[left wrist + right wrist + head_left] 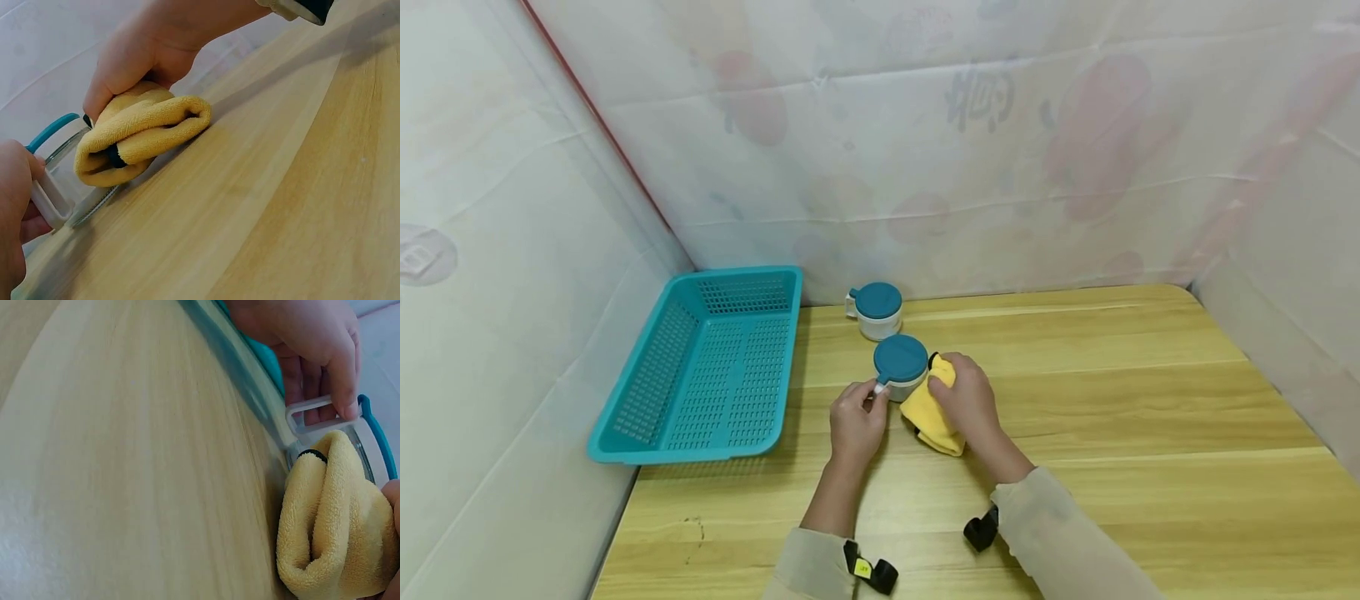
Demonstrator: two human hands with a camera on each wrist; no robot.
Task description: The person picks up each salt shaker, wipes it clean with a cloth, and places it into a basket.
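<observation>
A glass jar with a teal lid (900, 358) and a white handle (306, 417) stands upright on the wooden table. My left hand (856, 423) grips that handle, thumb on top near the lid's tab. In my right hand (972, 398) is a folded yellow cloth (934, 414) with black edging, held against the jar's right side. In the left wrist view, the cloth (140, 134) touches the glass and hides much of the jar's wall. Both hands show again in the right wrist view, the right one only partly at the edge.
Behind the held jar stands a second jar (878, 310) with a teal lid and white handle. A teal perforated basket (792, 367) sits at the table's left. The wooden table (1120, 392) meets sheet-covered walls at the back and sides.
</observation>
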